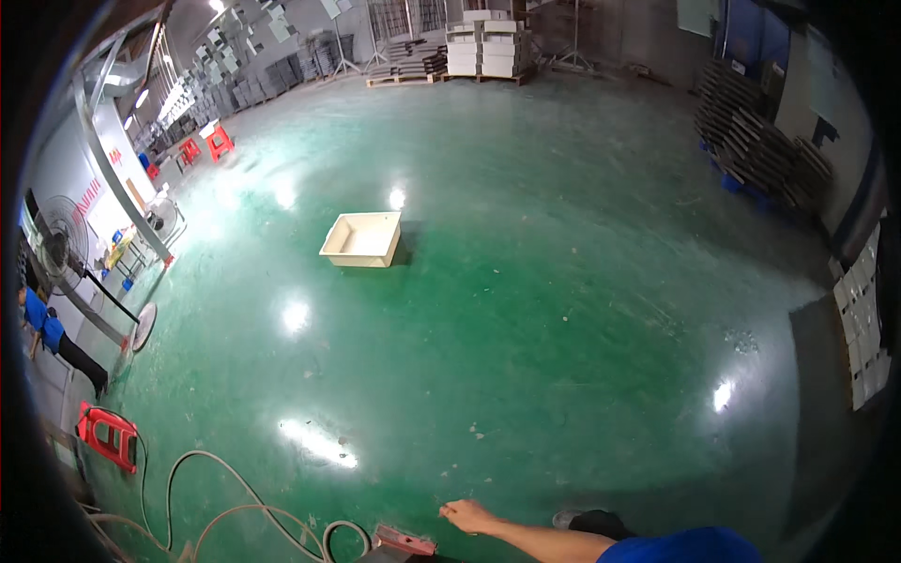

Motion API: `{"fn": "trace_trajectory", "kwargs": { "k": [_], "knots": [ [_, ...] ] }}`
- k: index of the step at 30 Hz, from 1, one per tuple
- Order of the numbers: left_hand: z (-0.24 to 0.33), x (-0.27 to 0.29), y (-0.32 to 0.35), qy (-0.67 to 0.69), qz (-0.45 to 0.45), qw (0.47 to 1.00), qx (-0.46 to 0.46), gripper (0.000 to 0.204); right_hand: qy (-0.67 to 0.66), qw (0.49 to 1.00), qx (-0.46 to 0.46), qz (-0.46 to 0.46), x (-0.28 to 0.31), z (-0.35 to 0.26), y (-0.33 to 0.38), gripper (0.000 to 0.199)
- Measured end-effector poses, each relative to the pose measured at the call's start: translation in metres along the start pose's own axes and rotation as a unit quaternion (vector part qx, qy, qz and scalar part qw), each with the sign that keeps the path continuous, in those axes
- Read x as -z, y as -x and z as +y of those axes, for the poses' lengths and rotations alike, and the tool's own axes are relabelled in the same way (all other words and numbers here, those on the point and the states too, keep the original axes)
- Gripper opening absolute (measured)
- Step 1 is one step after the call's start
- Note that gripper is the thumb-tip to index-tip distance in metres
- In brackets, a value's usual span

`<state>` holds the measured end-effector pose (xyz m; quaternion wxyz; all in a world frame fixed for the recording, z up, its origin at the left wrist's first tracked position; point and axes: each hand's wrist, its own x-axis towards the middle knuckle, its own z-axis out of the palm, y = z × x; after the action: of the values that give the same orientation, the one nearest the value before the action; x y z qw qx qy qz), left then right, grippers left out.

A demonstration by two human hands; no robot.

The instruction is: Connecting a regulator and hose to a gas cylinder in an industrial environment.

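reaching low over the green floor [563,310], one hand [466,515], which one unclear, fingers loosely spread, empty, near a red block [405,540] and hose [225,511].

Cream rectangular tub [362,239] alone on glossy green floor [526,310]; standing fan [62,235] at left wall; red stools [208,144] far back; stacked white boxes [483,47] on pallet; pale hose [216,511] looped near red stool [107,436].

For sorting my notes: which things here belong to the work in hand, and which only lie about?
In hand:
right hand, open, reaching left
small red block beside it
pale hose on the floor

Lying about:
white tub
red stool
standing fan
stacked white boxes
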<state>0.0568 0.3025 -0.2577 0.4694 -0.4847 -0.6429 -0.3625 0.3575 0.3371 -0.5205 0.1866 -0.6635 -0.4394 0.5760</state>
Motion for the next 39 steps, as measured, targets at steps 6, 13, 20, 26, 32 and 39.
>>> {"fn": "trace_trajectory", "kwargs": {
  "k": [6, 13, 20, 26, 32, 39],
  "knots": [
    [0.036, -0.012, -0.042, -0.057, -0.059, 0.995, 0.057, 0.111, -0.011, 0.998, -0.062, -0.013, 0.094, 0.011, 0.055, 0.042],
    [0.083, 0.005, -0.061, -0.078, -0.228, 0.949, 0.204, 0.104, 0.095, 0.980, -0.173, -0.010, 0.212, 0.030, 0.083, 0.041],
    [0.187, 0.052, 0.039, 0.037, -0.570, 0.670, 0.474, 0.084, -0.055, 0.962, -0.268, 0.018, 0.359, -0.043, 0.026, 0.045],
    [0.412, -0.080, 0.031, 0.238, -0.664, 0.278, 0.652, 0.062, 0.049, 0.983, -0.139, 0.108, 0.441, -0.014, -0.091, 0.034],
    [0.529, -0.156, 0.006, 0.208, -0.815, 0.523, 0.141, 0.065, 0.170, 0.961, -0.201, 0.087, 0.479, 0.040, -0.265, 0.041],
    [0.541, -0.142, 0.013, 0.130, -0.776, 0.555, 0.270, 0.063, 0.229, 0.972, -0.057, -0.017, 0.423, 0.085, -0.403, 0.037]
  ]
}}
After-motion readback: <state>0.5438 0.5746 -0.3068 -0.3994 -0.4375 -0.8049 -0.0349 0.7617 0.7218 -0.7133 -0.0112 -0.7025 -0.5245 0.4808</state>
